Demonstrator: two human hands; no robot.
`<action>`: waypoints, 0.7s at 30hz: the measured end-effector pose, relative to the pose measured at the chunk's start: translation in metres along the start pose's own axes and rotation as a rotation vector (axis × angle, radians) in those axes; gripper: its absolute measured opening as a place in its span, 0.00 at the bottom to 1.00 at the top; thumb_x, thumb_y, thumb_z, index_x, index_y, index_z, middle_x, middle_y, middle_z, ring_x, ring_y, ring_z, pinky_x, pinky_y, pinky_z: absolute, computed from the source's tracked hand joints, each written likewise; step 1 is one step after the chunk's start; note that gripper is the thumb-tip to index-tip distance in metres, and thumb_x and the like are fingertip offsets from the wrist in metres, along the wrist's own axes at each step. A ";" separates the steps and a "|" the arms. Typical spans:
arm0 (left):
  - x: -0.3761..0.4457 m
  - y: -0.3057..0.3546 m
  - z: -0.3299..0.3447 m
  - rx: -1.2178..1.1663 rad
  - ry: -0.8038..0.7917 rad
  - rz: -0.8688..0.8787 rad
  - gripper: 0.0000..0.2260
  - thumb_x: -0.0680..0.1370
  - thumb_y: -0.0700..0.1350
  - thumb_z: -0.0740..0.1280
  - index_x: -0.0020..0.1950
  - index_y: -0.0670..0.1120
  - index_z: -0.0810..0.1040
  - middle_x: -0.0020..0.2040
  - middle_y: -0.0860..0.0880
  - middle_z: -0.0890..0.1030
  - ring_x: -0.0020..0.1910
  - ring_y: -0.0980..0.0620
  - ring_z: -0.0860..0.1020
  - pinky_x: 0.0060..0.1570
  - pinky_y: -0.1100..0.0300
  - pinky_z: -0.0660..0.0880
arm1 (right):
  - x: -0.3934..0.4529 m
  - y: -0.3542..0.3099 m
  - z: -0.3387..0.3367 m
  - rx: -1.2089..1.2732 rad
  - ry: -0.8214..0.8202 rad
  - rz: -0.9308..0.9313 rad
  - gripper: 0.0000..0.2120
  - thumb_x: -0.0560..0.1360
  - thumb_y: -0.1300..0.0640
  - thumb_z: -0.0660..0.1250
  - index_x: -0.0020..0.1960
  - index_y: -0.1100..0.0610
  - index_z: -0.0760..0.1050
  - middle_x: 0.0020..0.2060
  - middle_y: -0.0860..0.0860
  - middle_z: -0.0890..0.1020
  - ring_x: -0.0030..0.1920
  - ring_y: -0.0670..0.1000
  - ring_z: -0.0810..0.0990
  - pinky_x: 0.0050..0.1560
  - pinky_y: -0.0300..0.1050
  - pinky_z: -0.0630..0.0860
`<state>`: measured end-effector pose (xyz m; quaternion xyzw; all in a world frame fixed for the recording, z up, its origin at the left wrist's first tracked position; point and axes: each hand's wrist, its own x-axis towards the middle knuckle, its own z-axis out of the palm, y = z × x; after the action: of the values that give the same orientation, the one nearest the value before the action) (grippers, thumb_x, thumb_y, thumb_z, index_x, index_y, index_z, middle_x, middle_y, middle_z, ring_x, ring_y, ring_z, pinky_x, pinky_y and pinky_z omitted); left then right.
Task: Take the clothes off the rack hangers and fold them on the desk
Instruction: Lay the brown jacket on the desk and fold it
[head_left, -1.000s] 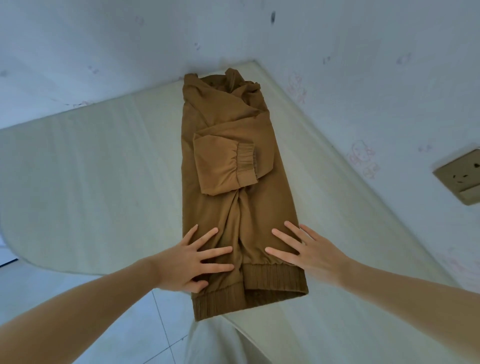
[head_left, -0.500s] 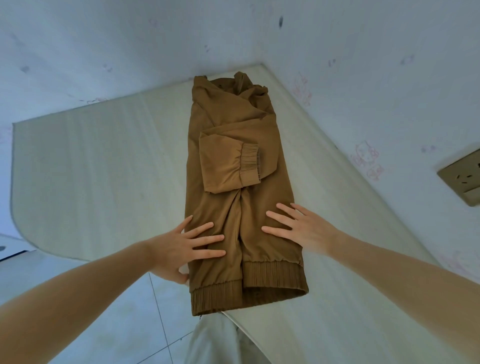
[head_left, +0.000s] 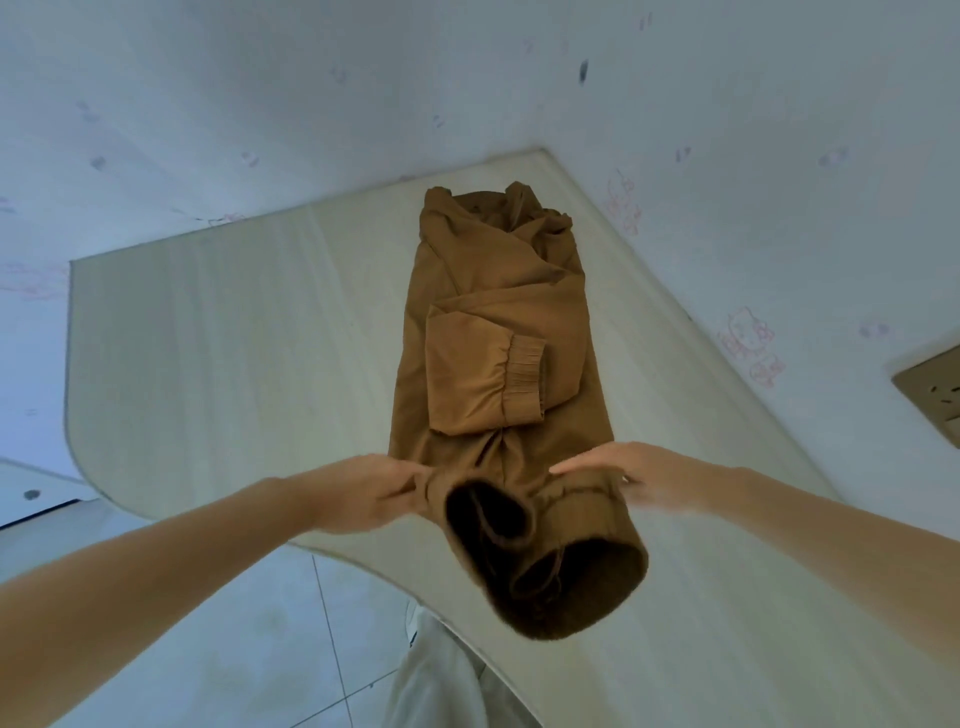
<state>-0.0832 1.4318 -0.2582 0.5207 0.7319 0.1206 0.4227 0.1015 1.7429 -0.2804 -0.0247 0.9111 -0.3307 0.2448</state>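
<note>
Brown jacket (head_left: 498, 312) lies lengthwise on counter (head_left: 218, 332); left hand (head_left: 374, 493) and right hand (head_left: 644, 475) grip its ribbed hem (head_left: 561, 582), raised off the near edge.

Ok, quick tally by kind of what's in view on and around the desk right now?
Brown jacket: 1, lying on the desk, near hem lifted
Desk: 1
Wall socket: 1
Hands: 2, left hand and right hand, each with a grip on the hem
Total: 5

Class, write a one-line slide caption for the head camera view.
Both hands, left hand and right hand, lift the brown jacket hem off the desk.
</note>
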 end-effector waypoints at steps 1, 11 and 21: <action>0.002 0.001 -0.009 -0.179 0.064 -0.061 0.37 0.65 0.80 0.45 0.57 0.59 0.76 0.52 0.67 0.79 0.48 0.68 0.76 0.53 0.74 0.70 | 0.002 -0.003 -0.005 0.106 0.063 0.037 0.13 0.80 0.58 0.63 0.61 0.44 0.75 0.57 0.43 0.80 0.56 0.37 0.77 0.62 0.40 0.72; 0.060 -0.026 -0.075 -1.200 0.461 -0.365 0.34 0.78 0.69 0.47 0.76 0.50 0.63 0.70 0.50 0.72 0.66 0.50 0.73 0.65 0.49 0.72 | 0.046 0.014 -0.047 0.691 0.575 0.571 0.26 0.81 0.42 0.54 0.65 0.62 0.74 0.59 0.56 0.79 0.54 0.53 0.77 0.53 0.42 0.70; 0.089 -0.038 -0.029 -0.992 0.669 -0.451 0.24 0.79 0.58 0.63 0.73 0.50 0.67 0.62 0.53 0.76 0.61 0.50 0.75 0.63 0.54 0.72 | 0.081 0.027 -0.045 0.685 0.744 0.577 0.23 0.82 0.43 0.51 0.69 0.57 0.65 0.60 0.51 0.73 0.60 0.52 0.73 0.61 0.46 0.69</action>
<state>-0.1384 1.5001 -0.3074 0.0305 0.7730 0.5093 0.3771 0.0126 1.7736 -0.3024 0.4231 0.7466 -0.5130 -0.0174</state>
